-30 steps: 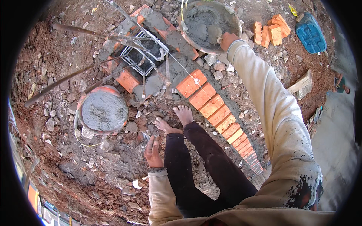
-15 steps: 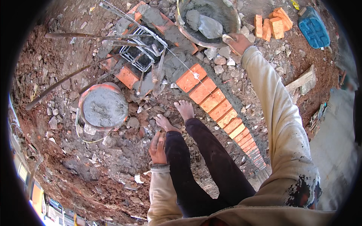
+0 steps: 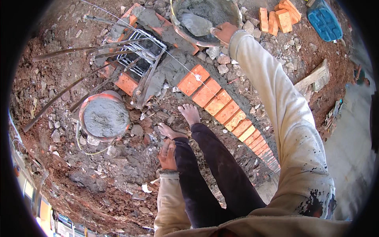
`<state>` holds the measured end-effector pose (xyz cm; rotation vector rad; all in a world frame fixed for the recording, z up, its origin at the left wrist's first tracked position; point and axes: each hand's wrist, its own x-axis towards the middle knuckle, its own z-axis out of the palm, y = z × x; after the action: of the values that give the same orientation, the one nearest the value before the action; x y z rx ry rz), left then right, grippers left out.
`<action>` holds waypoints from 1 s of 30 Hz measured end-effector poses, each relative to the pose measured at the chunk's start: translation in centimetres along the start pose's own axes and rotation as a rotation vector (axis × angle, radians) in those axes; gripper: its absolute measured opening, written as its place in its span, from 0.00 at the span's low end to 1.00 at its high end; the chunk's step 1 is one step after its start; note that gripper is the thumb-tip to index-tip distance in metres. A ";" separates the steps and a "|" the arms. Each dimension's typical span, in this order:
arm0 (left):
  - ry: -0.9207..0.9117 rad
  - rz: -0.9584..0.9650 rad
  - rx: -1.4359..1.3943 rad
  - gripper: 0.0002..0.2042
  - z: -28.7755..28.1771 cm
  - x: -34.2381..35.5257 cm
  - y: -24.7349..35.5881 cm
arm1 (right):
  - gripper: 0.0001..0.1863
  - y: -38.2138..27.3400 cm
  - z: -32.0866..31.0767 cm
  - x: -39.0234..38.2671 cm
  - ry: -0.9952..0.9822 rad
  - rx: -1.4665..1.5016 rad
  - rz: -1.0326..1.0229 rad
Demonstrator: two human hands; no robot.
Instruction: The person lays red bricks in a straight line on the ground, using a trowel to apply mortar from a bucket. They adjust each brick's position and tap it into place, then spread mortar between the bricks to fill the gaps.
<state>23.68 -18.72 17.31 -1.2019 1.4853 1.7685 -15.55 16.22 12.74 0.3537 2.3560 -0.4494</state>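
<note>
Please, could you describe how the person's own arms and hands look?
Long, pale beige sleeves cover both arms. The right sleeve has dark specks and a large black blotch lower in view. The left hand and right hand wear no gloves.

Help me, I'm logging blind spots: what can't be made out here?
Head view, now:
Trowel: handle mostly covered by the right hand.
Mortar basin: upper rim cut off by the top edge.
Rebar cage: bottom hidden by its bars and shadow.
Brick row: far end too small to count.
</note>
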 end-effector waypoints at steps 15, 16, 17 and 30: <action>0.107 0.004 0.002 0.20 -3.8 -1.8 -3.2 | 0.24 0.0 1.6 0.9 0.150 -0.185 0.046; 0.100 0.034 0.006 0.20 -4.2 -2.2 -3.4 | 0.25 0.3 1.8 0.3 0.120 -0.066 0.040; 0.098 0.067 0.007 0.20 -4.6 -2.8 -3.7 | 0.26 -1.0 1.4 -0.8 0.043 0.026 0.032; 0.054 -0.107 0.035 0.22 -14.5 -2.6 -17.9 | 0.22 2.1 4.0 -5.0 0.172 0.783 -0.144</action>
<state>44.08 -27.64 10.98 -1.2965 1.4481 1.6450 -8.84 15.86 12.94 0.5923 2.2819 -1.4654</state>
